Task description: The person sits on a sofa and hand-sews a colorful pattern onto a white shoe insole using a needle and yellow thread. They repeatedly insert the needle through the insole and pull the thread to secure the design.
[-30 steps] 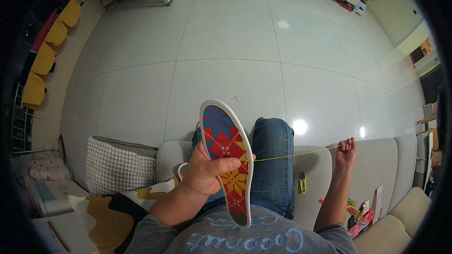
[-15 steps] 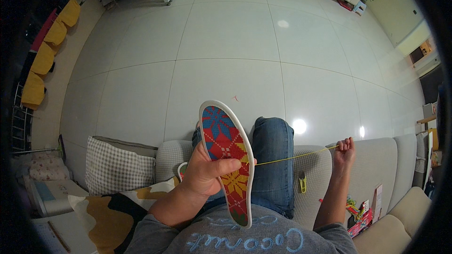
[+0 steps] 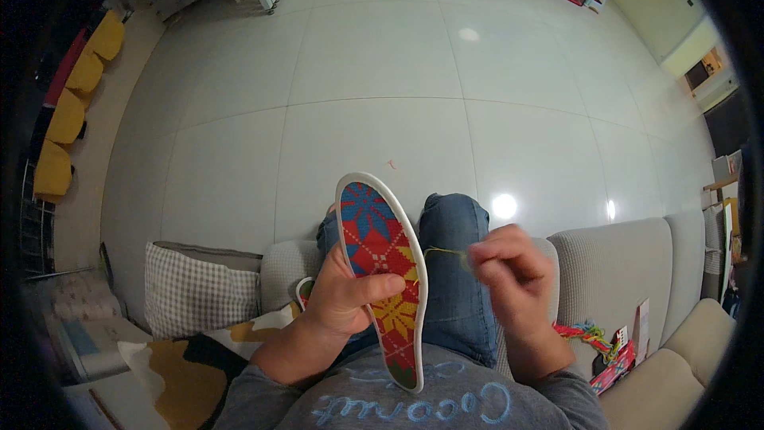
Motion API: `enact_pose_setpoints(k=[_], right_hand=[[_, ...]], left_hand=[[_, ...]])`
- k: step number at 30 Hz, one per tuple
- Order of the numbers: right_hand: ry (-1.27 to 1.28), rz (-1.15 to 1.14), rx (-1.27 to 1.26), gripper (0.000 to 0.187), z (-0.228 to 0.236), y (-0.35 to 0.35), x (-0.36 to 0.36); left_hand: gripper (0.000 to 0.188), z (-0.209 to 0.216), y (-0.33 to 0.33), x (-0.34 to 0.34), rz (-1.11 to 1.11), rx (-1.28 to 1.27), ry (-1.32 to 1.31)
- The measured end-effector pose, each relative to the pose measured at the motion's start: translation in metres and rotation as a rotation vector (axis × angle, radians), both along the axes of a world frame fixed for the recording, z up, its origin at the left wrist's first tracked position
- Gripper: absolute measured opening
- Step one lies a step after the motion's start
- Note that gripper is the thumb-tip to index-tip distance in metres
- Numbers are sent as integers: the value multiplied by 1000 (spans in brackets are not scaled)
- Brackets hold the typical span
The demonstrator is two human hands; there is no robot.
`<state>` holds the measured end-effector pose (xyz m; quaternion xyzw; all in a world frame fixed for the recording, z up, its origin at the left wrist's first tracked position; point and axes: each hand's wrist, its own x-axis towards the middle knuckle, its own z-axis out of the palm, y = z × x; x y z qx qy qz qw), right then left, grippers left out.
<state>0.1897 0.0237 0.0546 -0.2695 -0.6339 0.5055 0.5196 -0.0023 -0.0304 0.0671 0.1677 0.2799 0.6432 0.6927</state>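
Note:
My left hand (image 3: 338, 299) holds an embroidered insole (image 3: 382, 243) upright above my lap, thumb across its face and fingers behind. White edging surrounds its blue, red and yellow stitched pattern. From the insole's right edge a yellow thread (image 3: 442, 251) runs slackly to my right hand (image 3: 517, 271). That hand is raised over my right thigh, slightly blurred, its fingers pinched at the thread. Whether a needle is between them I cannot make out. Part of another insole (image 3: 303, 291) shows behind my left forearm.
I sit on a grey sofa (image 3: 609, 271). Bundles of coloured thread (image 3: 593, 336) lie on it to my right. On my left are a checked cushion (image 3: 199, 291) and a patterned cushion (image 3: 171, 374). Pale tiled floor (image 3: 374, 56) stretches ahead, with a small reddish scrap (image 3: 391, 164) on it.
My right hand has come in from the far right toward the insole, and the taut thread has gone slack. Yellow thread snips on the sofa are now hidden. The left hand keeps its grip.

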Motion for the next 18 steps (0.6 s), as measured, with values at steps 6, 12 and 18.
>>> enact_pose_setpoints(k=[6, 12, 18], right_hand=[[-13, 239, 9, 18, 19, 0, -27], [-35, 236, 3, 12, 14, -1, -31], [73, 266, -198, 8, 14, -6, -32]], left_hand=[[43, -7, 3, -5, -107, 121, -74], [41, -4, 3, -4, -128, 119, -84], [43, -2, 4, -1, -103, 91, -47]])
